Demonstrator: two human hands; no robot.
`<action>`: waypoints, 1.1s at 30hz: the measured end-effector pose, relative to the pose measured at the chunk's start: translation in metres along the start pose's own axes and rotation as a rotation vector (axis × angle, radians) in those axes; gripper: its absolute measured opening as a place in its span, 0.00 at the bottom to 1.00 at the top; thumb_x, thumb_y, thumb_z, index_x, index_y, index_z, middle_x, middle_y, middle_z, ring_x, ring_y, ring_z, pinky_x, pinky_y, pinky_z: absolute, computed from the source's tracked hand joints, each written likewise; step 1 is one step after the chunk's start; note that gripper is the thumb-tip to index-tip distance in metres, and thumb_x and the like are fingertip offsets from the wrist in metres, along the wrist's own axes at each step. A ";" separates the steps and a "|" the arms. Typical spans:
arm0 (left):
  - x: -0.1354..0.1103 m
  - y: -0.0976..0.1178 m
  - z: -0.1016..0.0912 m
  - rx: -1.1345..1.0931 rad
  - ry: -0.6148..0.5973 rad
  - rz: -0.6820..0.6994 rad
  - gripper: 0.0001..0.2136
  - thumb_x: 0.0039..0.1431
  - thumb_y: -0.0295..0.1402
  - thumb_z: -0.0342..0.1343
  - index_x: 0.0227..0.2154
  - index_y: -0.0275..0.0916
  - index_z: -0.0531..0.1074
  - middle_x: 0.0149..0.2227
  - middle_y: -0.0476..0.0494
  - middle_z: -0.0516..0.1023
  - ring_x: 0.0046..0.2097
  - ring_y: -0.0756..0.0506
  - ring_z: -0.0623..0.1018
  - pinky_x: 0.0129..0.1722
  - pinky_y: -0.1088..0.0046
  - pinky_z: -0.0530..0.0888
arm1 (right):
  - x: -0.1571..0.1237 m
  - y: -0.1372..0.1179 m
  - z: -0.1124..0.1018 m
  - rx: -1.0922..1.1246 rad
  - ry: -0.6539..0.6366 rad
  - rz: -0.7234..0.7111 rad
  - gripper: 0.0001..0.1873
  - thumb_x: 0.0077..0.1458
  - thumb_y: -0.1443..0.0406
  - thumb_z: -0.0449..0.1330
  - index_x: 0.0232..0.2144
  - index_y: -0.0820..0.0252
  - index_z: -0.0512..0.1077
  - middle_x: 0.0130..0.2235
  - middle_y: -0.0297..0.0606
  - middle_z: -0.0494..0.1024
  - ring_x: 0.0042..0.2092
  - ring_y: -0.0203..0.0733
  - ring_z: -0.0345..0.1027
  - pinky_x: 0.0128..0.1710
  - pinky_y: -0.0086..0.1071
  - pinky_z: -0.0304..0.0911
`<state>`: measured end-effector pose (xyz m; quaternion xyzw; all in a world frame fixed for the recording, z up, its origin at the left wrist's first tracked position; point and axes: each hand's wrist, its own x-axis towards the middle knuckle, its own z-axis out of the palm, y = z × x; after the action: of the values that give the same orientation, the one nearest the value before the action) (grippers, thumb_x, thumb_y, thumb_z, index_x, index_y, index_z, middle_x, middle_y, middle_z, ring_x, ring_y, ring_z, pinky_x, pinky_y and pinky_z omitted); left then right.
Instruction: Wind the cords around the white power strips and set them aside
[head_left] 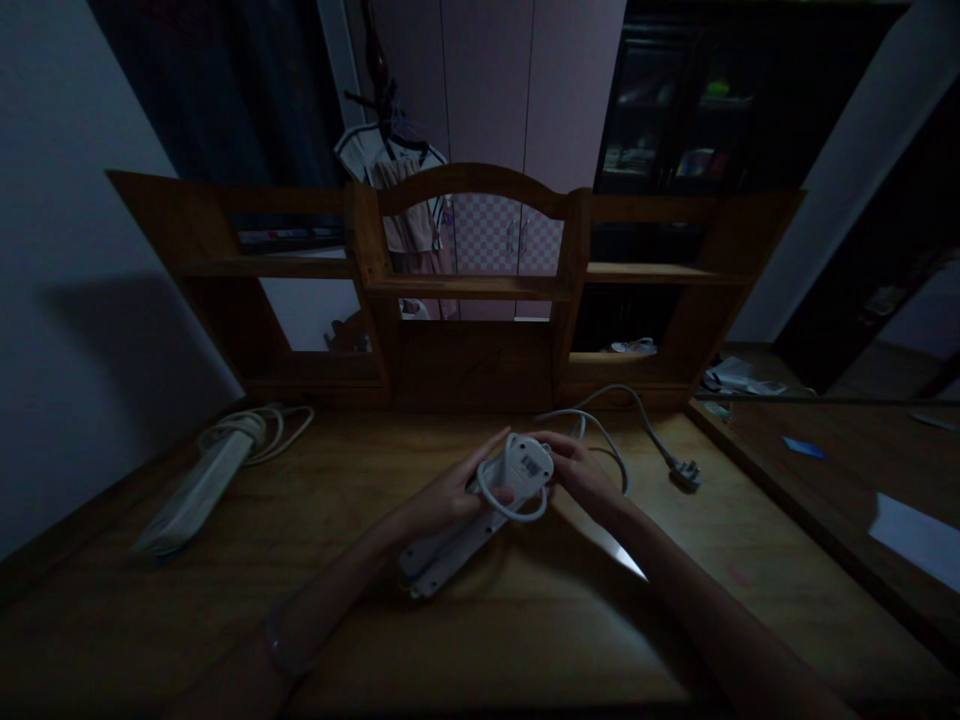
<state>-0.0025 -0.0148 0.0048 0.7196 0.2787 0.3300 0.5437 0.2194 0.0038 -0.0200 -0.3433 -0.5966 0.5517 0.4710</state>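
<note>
The left hand [448,497] and right hand [581,470] each grasped the far end of the white power strip [525,462] over the desk [360,630], its cord [517,515] looped there, plug [686,472] lying to the right.

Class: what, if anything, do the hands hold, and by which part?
A white power strip, gripped at its far, cord end: left hand on one side, right hand on the other.

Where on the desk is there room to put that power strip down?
Bare wood lies between the held power strip and the other power strip at left, and along the near edge of the desk. Back right is crowded by the cord and plug.
</note>
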 end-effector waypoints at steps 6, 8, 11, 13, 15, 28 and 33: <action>0.000 0.005 -0.003 -0.225 0.033 -0.085 0.35 0.57 0.40 0.57 0.63 0.51 0.46 0.53 0.37 0.70 0.37 0.44 0.79 0.36 0.68 0.75 | 0.001 0.001 0.009 -0.307 -0.049 -0.198 0.17 0.60 0.58 0.55 0.49 0.55 0.71 0.50 0.39 0.73 0.52 0.45 0.64 0.52 0.38 0.58; 0.000 0.004 -0.001 -0.318 0.044 -0.131 0.33 0.58 0.41 0.56 0.63 0.51 0.46 0.48 0.37 0.73 0.29 0.47 0.78 0.27 0.72 0.75 | -0.003 -0.001 0.014 -0.436 -0.059 -0.225 0.17 0.64 0.59 0.48 0.51 0.55 0.68 0.51 0.39 0.72 0.53 0.44 0.63 0.53 0.38 0.57; 0.005 -0.002 0.000 -0.429 0.062 -0.160 0.33 0.57 0.40 0.56 0.62 0.51 0.47 0.43 0.39 0.75 0.26 0.47 0.78 0.23 0.74 0.74 | -0.011 -0.005 0.019 -0.641 -0.083 -0.225 0.18 0.67 0.59 0.43 0.49 0.57 0.68 0.45 0.40 0.75 0.46 0.43 0.67 0.47 0.36 0.60; 0.009 -0.007 -0.002 -0.474 0.069 -0.178 0.33 0.58 0.40 0.55 0.62 0.50 0.46 0.38 0.40 0.76 0.24 0.46 0.78 0.22 0.72 0.74 | -0.014 -0.008 0.019 -0.766 -0.102 -0.221 0.18 0.67 0.59 0.42 0.48 0.57 0.69 0.40 0.40 0.76 0.41 0.43 0.69 0.43 0.34 0.60; 0.012 -0.011 -0.005 -0.488 0.101 -0.169 0.32 0.59 0.40 0.54 0.62 0.49 0.44 0.34 0.41 0.77 0.23 0.45 0.78 0.21 0.70 0.75 | -0.016 -0.008 0.017 -0.882 -0.117 -0.237 0.18 0.67 0.60 0.42 0.48 0.57 0.69 0.38 0.39 0.76 0.39 0.42 0.69 0.40 0.32 0.60; 0.014 -0.029 -0.018 -0.294 0.177 -0.291 0.33 0.56 0.43 0.57 0.61 0.44 0.48 0.32 0.40 0.78 0.25 0.43 0.79 0.23 0.66 0.76 | -0.015 -0.005 0.019 -1.467 -0.035 -0.372 0.19 0.65 0.55 0.47 0.34 0.60 0.70 0.29 0.40 0.77 0.29 0.39 0.69 0.27 0.30 0.47; 0.012 -0.025 0.000 -0.194 0.214 -0.246 0.30 0.52 0.39 0.62 0.57 0.42 0.58 0.42 0.41 0.76 0.29 0.48 0.77 0.27 0.75 0.74 | -0.022 -0.007 0.031 -1.506 0.028 -0.393 0.21 0.63 0.51 0.47 0.36 0.60 0.70 0.25 0.41 0.77 0.25 0.40 0.68 0.25 0.32 0.43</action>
<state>0.0042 0.0000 -0.0171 0.5848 0.3879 0.3611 0.6141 0.1982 -0.0278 -0.0159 -0.4657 -0.8544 -0.1004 0.2074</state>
